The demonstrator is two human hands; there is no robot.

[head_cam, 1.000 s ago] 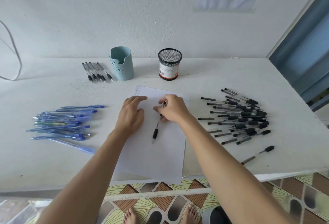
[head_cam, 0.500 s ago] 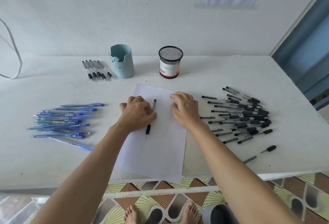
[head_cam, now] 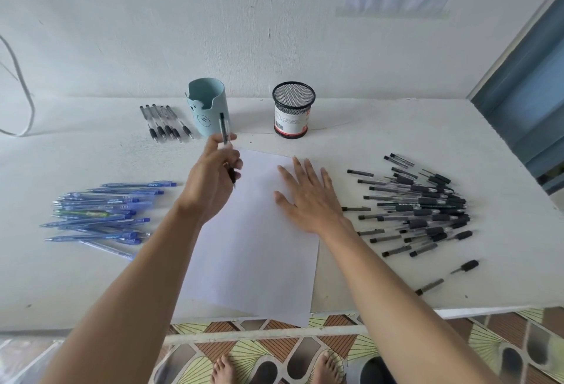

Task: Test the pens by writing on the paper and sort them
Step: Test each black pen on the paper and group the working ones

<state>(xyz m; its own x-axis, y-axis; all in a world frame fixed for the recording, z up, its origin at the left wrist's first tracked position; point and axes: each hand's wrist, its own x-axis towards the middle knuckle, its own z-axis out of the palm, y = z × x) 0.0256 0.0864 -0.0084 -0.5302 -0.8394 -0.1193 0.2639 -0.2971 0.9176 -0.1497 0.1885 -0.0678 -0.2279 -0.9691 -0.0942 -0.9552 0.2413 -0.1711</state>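
A white table (head_cam: 76, 276) is standing against a bare white wall (head_cam: 152, 32), with a blue door frame showing at the right and patterned tiles below. A sheet of paper (head_cam: 253, 261) is lying lengthwise in the middle, its near corner hanging over the table edge; any test marks on it are too faint to tell.

A big loose heap of black pens (head_cam: 427, 209) is lying to the right of the sheet. A smaller bundle of blue pens (head_cam: 100, 215) is lying to the left.

The right hand (head_cam: 308, 197) is lying flat on the paper's right side with fingers spread, holding nothing and pinning the sheet. The left hand (head_cam: 210, 185) is hovering over the sheet's far left corner, fingers curled round a black pen (head_cam: 223, 127). The pen is pointing steeply up, its upper end showing in front of the pale blue holder (head_cam: 203, 109).

A mesh cup (head_cam: 293, 109) is standing empty-looking to the right of that holder. A neat row of five black pens (head_cam: 164, 122) is lying just left of it.

The pen is off the paper and near the back, so the sorting step seems to be in hand. Next, the left hand probably needs to carry it over and lay it parallel in the row, or drop it upright into a holder. Which place is meant, I cannot tell.
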